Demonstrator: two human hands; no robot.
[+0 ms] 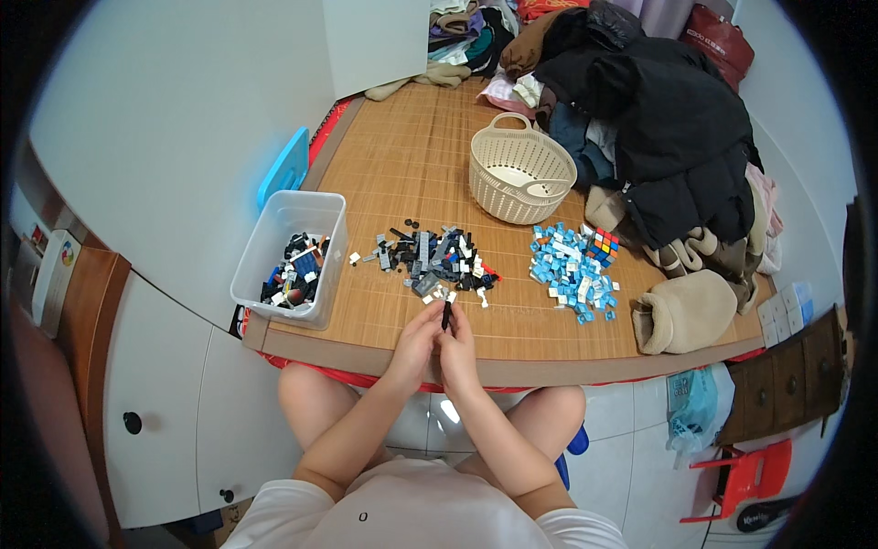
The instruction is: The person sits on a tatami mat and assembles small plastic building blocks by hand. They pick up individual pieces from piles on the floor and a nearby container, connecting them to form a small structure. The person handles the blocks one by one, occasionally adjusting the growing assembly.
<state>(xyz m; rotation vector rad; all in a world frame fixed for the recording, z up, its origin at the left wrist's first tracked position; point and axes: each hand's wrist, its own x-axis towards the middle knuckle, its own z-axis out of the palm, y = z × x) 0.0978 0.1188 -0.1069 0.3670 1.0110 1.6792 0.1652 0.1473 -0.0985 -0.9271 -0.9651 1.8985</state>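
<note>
My left hand (416,345) and my right hand (459,355) meet at the near edge of the mat-covered surface. Between their fingertips stands a narrow black toy building brick piece (446,317), both hands closed on it. Fingers partly cover it, so its full shape is hidden. Just beyond lies a loose pile of building bricks (425,252), mostly black and grey with some white. To the right is a second pile of blue and white small pieces (573,274), with a multicoloured puzzle cube (602,245) at its upper right.
A clear plastic bin (334,229) of mixed bricks stands at the left, its blue lid (285,169) behind it. A cream basket (521,174) stands farther back. Heaped clothes (677,119) cover the far right, with a beige fleece piece (686,313) nearer me.
</note>
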